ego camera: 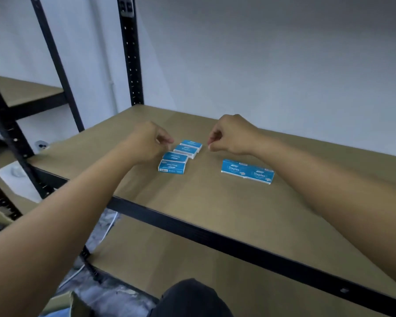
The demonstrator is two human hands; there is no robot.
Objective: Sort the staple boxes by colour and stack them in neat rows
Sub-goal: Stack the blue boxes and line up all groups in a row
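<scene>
Spanning most of the view, the black metal shelving rack (130,53) carries a brown board shelf (215,202). All the task's things lie toward the back of this shelf, roughly midway between its left and right ends.

Both bare forearms reach in over the front edge. The left hand (151,140) hovers by the left side of a row of boxes, its fingers curled in and bunched against the thumb. Nothing shows in its grip, and I cannot tell whether a fingertip touches a box edge. The right hand (231,136) hangs just right of the row's far end, fingers curled into a loose fist around nothing. My guess is that both hands flank the row to square it up.

Nearer the front and to the right, a pair of blue staple boxes (247,171) lies flat, end to end and touching.

Left of them, well apart, a row of four blue staple boxes (181,155) runs back from the front edge, each touching the next but slightly staggered. Every box in sight is blue, so aligning looks like the job left.
</scene>
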